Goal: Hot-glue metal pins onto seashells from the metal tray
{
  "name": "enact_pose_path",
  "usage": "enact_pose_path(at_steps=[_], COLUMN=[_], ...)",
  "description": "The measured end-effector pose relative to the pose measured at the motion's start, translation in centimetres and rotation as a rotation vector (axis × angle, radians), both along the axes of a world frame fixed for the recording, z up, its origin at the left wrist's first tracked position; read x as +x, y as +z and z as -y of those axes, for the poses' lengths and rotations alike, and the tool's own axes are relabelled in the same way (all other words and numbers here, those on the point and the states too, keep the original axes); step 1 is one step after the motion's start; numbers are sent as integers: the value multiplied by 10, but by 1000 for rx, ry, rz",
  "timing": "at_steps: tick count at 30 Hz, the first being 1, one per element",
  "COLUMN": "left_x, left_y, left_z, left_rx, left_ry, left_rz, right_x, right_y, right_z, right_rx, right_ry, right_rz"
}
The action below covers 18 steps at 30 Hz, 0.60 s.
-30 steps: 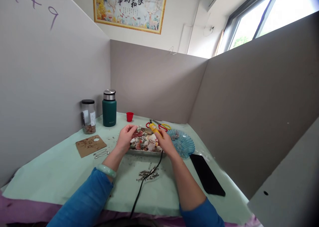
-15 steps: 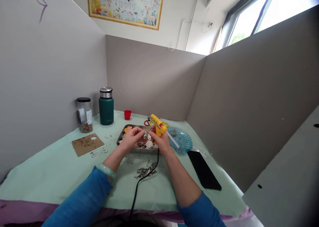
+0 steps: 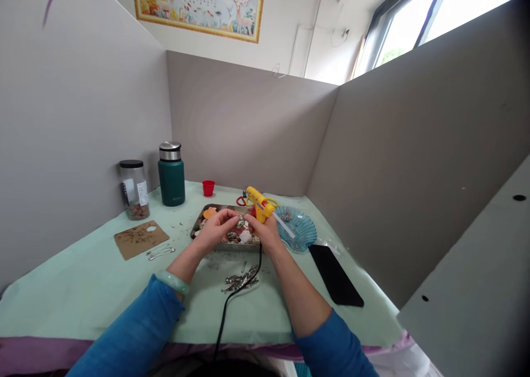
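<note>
Over a metal tray (image 3: 215, 245) of mixed small pieces, both hands are close together. My left hand (image 3: 218, 227) is pinched at the fingertips on something small that I cannot make out. A yellow glue gun (image 3: 260, 203) with a white glue stick at its rear is held in my right hand (image 3: 264, 229), its nozzle pointing up and away. The thumb and finger of that hand come near the left fingertips. From the gun, a black cord (image 3: 226, 311) runs down past a pile of small metal pieces (image 3: 240, 280).
A blue shell-shaped dish (image 3: 304, 228) and black phone (image 3: 336, 276) lie right. Behind are scissors (image 3: 240, 201) and a red cup (image 3: 208, 188). Left stand a green bottle (image 3: 171, 181) and jar (image 3: 134, 192), near a brown board (image 3: 132, 242) and metal pins (image 3: 160, 251). Grey partitions surround the table.
The whole view has shifted slightly, so things appear a little further left and up. Both hands keep nearly the same pose, and the glue gun stays in my right hand.
</note>
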<state>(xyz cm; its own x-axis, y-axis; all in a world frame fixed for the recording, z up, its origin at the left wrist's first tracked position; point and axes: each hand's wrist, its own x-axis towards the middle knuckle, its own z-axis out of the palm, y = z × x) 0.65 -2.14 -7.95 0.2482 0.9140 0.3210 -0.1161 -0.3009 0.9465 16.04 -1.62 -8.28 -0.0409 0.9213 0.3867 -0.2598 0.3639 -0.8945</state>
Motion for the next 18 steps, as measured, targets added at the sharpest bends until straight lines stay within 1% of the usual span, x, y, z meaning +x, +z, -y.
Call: enact_pose_path(at_steps=[6, 14, 18], left_x=[1, 3, 5], left_y=[-2, 1, 3], left_z=[-2, 1, 3], left_rx=[-6, 23, 28], left_ry=[70, -12, 26], left_rz=[-43, -18, -30], right_x=[0, 0, -1], right_y=[-2, -3, -4], right_z=[-2, -5, -6], right_rx=[-7, -41, -41], right_ry=[-12, -68, -77], right_rz=[4, -16, -12])
